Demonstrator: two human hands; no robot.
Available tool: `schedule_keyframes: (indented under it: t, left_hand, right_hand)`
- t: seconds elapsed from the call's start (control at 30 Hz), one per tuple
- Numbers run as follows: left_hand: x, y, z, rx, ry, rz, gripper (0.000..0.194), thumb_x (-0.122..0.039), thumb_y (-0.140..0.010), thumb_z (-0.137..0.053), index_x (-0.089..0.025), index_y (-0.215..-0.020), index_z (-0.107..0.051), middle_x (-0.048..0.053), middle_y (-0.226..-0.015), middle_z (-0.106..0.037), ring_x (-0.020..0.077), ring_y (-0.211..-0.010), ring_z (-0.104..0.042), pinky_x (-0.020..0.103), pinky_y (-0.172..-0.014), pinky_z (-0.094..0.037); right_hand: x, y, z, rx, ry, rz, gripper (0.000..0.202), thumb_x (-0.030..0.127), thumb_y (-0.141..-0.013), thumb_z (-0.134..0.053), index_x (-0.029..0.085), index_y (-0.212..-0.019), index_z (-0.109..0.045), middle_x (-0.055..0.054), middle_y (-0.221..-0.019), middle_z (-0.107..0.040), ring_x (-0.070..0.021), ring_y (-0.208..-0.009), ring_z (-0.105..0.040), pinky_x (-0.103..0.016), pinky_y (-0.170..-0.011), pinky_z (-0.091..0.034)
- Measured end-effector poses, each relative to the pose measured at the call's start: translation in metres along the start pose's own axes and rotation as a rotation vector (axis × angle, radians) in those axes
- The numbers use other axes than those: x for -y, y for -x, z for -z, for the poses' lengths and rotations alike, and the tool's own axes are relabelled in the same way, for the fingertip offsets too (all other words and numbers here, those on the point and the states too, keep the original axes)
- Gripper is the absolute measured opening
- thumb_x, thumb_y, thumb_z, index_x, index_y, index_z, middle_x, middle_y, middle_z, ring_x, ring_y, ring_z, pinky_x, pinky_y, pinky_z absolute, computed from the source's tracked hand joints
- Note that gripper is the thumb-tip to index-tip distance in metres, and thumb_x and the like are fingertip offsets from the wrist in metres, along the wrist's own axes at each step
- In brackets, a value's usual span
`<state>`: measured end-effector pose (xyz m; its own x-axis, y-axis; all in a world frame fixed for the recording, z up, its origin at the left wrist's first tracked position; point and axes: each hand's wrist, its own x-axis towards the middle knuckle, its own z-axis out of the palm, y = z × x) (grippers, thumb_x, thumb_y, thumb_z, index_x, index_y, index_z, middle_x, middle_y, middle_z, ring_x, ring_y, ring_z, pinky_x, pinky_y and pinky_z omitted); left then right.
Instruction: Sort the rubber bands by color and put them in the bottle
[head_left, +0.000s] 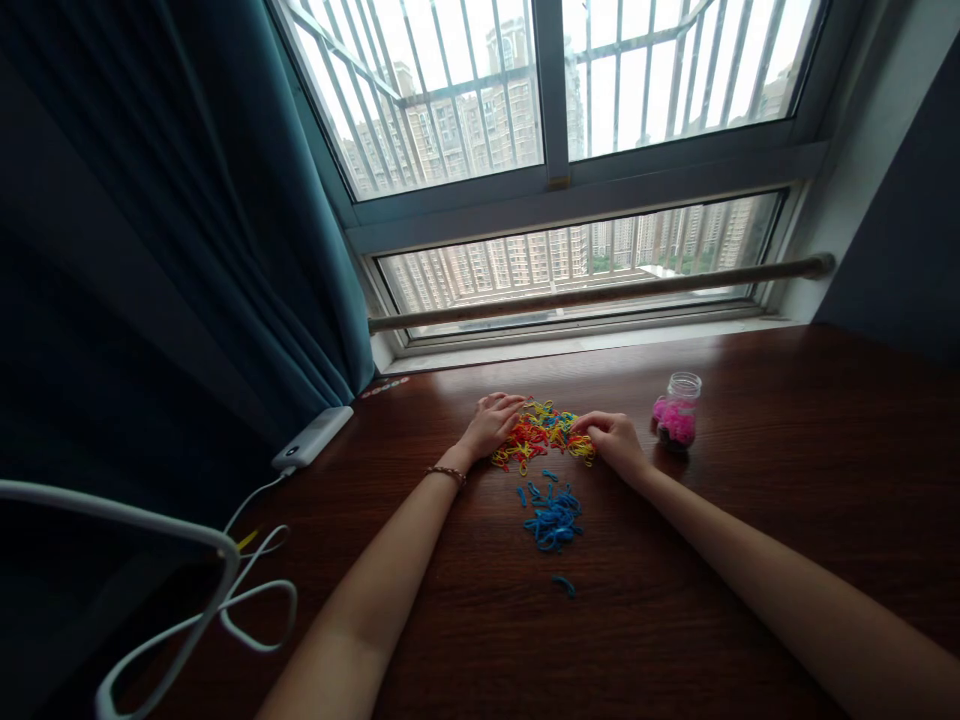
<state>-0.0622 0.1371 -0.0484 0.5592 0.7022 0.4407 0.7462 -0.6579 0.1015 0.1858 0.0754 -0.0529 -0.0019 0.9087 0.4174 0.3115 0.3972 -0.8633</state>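
A loose pile of red, yellow and some blue bands [534, 432] lies on the dark wooden table [465, 620]. At the pile's left edge rests my left hand [491, 422], its fingers stretched over the bands and slightly apart. On the right edge my right hand [609, 436] has its thumb and index finger pinched together at the bands; what lies between the fingertips is too small to make out. Nearer to me sits a separate heap of blue bands [553, 520], with one blue band [564, 586] lying apart below it.
Right of my right hand stands a glass jar [678, 412] with pink contents. A white device [313, 438] with a cable lies at the left beside the blue curtain [300, 300]. A thick white cable [150, 510] loops at the lower left. Behind the table is a barred window.
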Motion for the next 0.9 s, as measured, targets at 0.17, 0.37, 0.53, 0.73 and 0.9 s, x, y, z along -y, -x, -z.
schedule_keyframes:
  t: [0.17, 0.37, 0.53, 0.73, 0.9]
  left_hand:
    - [-0.002, 0.003, 0.003, -0.218, 0.008, 0.000, 0.034, -0.018, -0.083, -0.041, -0.022, -0.116, -0.050, 0.005, -0.118, -0.052, 0.0199, -0.106, -0.045, 0.038, -0.093, -0.035]
    - [-0.006, 0.002, -0.003, -0.423, 0.033, 0.095, 0.013, -0.017, -0.082, -0.045, -0.017, -0.088, -0.057, 0.006, -0.091, -0.058, 0.0182, -0.088, -0.053, 0.033, -0.081, -0.044]
    - [-0.013, 0.003, -0.004, -0.362, 0.063, 0.062, 0.010, -0.017, -0.082, -0.045, -0.017, -0.088, -0.053, 0.005, -0.081, -0.057, 0.0161, -0.079, -0.054, 0.030, -0.074, -0.046]
    - [-0.019, 0.002, -0.001, -0.260, 0.036, -0.067, 0.018, -0.017, -0.085, -0.040, -0.016, -0.097, -0.054, 0.007, -0.090, -0.057, 0.0167, -0.085, -0.054, 0.031, -0.078, -0.045]
    - [-0.021, 0.002, 0.001, -0.227, 0.062, -0.140, 0.020, -0.015, -0.085, -0.040, -0.017, -0.096, -0.057, 0.007, -0.089, -0.059, 0.0163, -0.084, -0.053, 0.031, -0.076, -0.045]
  right_hand:
    - [-0.012, -0.002, 0.002, -0.112, 0.210, 0.011, 0.028, 0.013, -0.067, -0.042, 0.020, -0.070, -0.069, -0.001, -0.067, -0.067, -0.0150, -0.058, -0.057, -0.026, -0.057, -0.044]
    - [-0.009, 0.001, -0.003, 0.053, 0.404, 0.270, 0.029, 0.007, -0.069, -0.043, 0.021, -0.072, -0.068, -0.002, -0.077, -0.066, -0.0180, -0.076, -0.053, -0.030, -0.071, -0.042]
    - [-0.006, 0.005, -0.006, 0.106, 0.515, 0.329, 0.027, 0.007, -0.072, -0.046, 0.021, -0.078, -0.069, -0.004, -0.080, -0.066, -0.0199, -0.079, -0.047, -0.032, -0.072, -0.041]
    - [-0.012, 0.005, -0.009, 0.166, 0.570, 0.299, 0.032, 0.004, -0.073, -0.043, 0.020, -0.084, -0.069, -0.002, -0.096, -0.065, -0.0205, -0.088, -0.042, -0.032, -0.078, -0.038]
    - [-0.013, 0.004, -0.009, 0.164, 0.584, 0.240, 0.035, 0.004, -0.075, -0.040, 0.017, -0.093, -0.067, -0.003, -0.099, -0.064, -0.0198, -0.089, -0.042, -0.029, -0.079, -0.037]
